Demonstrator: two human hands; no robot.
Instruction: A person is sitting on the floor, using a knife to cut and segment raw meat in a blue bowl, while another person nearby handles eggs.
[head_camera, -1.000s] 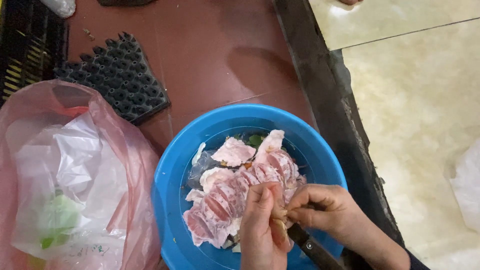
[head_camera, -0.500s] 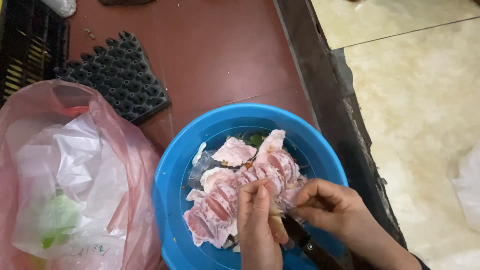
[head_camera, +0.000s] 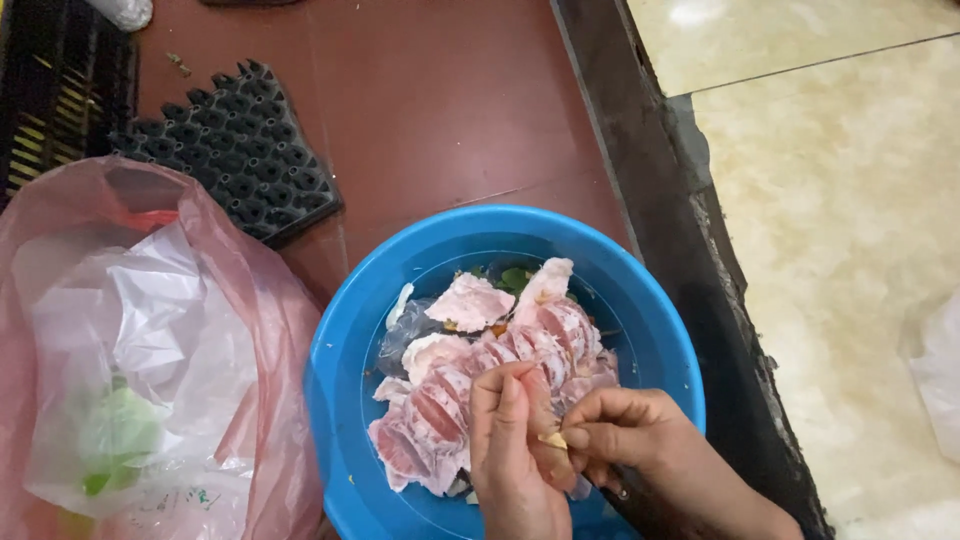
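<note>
Taking the blue basin as the landmark and going left to right: to its left, touching its rim, slumps a pink plastic bag with a clear bag and something green inside. Up and left of the basin, a black moulded tray lies on the dark red floor; further left still is a black crate.

Inside the basin lies a heap of pink pomelo segments, peeled or partly peeled, with pale membrane scraps and a few green bits toward the far wall.

At the basin's near edge, both hands work on 1 segment. The left hand has its fingers curled around the pink piece, holding it upright over the heap. The right hand pinches a small pale strip of membrane between thumb and forefinger, touching the left hand's fingers. A dark handle, likely a knife, seems tucked under the right palm; it is mostly hidden.

To do this step well, the pinch looks best kept close to where the skin leaves the flesh, pulling along the segment rather than outward, so the pulp stays whole. The left grip should stay light, since this flesh probably crushes easily.

Right of the basin run a dark raised kerb and then cream tiles.
</note>
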